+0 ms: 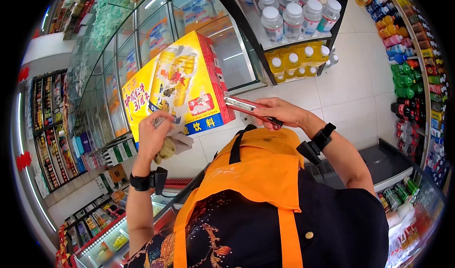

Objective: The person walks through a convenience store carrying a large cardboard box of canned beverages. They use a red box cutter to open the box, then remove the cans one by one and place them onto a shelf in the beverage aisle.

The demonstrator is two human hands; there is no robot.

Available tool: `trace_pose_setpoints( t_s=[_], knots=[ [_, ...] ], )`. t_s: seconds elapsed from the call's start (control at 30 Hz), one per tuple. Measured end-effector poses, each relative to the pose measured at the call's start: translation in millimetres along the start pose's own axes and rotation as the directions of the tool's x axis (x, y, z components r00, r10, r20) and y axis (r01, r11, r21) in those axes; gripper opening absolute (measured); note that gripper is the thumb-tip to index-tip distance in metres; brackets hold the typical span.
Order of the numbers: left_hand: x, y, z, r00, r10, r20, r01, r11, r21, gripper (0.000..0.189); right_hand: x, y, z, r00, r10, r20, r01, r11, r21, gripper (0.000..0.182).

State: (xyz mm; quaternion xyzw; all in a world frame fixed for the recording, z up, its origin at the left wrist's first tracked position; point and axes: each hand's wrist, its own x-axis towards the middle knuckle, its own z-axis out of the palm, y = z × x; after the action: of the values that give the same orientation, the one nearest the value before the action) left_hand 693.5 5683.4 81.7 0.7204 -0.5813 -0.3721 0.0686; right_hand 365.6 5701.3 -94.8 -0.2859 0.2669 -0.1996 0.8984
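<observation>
A red utility knife is gripped in my right hand. The knife's front end meets the red side of a yellow cardboard drink carton, close to its lower corner. The carton is tilted, and its printed face bears writing and a picture of a can with pale, scuffed-looking patches. My left hand is curled in front of the carton's lower left part, hiding some of the print. A crumpled grey and olive cloth hangs from its fingers. Whatever supports the carton is hidden.
Behind the carton stands a glass display case with packs inside. A black-framed rack holds white-capped bottles and yellow bottles. Drink bottles line shelves at the right. An orange apron covers my front, above a tiled floor.
</observation>
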Motion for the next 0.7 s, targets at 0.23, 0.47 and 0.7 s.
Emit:
trace_pose_setpoints(
  t_s=[0.23, 0.47, 0.7],
  knots=[
    [45.3, 104.7, 26.5, 0.679, 0.553, 0.483, -0.732, 0.552, 0.399, 0.023, -8.1, 30.4, -6.5, 0.989, 0.033, 0.142, -0.087, 0.915, 0.393, 0.026],
    [90.0, 116.3, 99.9, 0.519, 0.204, 0.83, -0.853, 0.053, 0.52, 0.013, -19.5, 39.3, 3.0, 1.0, 0.016, -0.026, -0.016, 1.0, 0.011, 0.028],
    [108.7, 123.4, 120.4, 0.444, -0.121, 0.888, -0.895, -0.014, 0.445, 0.017, -39.7, 62.4, 32.2, 0.986, -0.058, -0.157, 0.065, 0.997, 0.04, 0.031]
  ],
)
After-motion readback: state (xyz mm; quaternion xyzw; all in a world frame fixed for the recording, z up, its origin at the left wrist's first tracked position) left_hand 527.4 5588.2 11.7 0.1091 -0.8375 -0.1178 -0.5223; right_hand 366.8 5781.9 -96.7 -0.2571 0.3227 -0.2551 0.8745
